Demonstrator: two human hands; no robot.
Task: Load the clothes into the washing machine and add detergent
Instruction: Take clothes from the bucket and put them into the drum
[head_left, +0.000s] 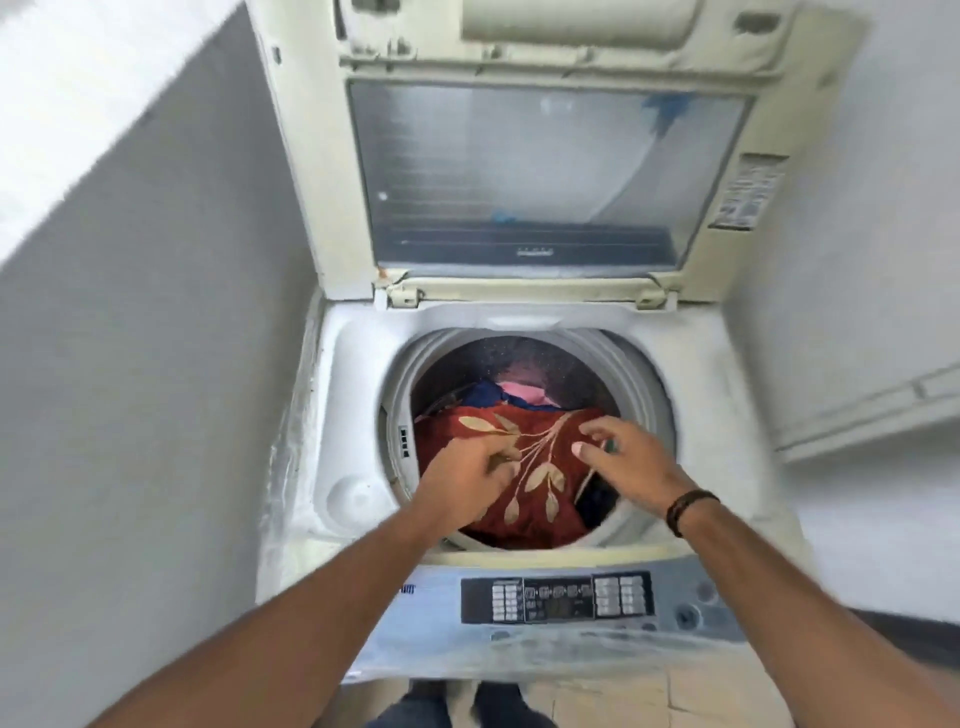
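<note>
Clothes fill the drum of the top-loading washing machine (519, 322), whose lid (545, 171) stands swung up and back against the wall. Uppermost lies a red cloth with tan leaf embroidery (524, 467); it is crumpled across the near half of the round opening, and the stitched branch runs from the near side up and away toward the far rim, its leaves fanning off to both sides. The cloth has no clear long axis as it lies, being bunched. Behind it, deeper toward the far wall of the drum, a dark blue garment (480, 395) and a pink garment (522, 387) show in part.

Both hands reach down into the opening from the near side. The left hand (470, 475) has its fingers curled into the left part of the red cloth, pinching a fold of it beside the embroidered stem. The right hand (626, 457) hovers over the right edge of the cloth with fingers spread and loosely bent; whether the fingertips touch the fabric I cannot tell, since that part is blurred. A dark band (688, 509) circles the right wrist.

On the near edge of the machine sits the control panel (556, 597) with rows of pale buttons.
</note>
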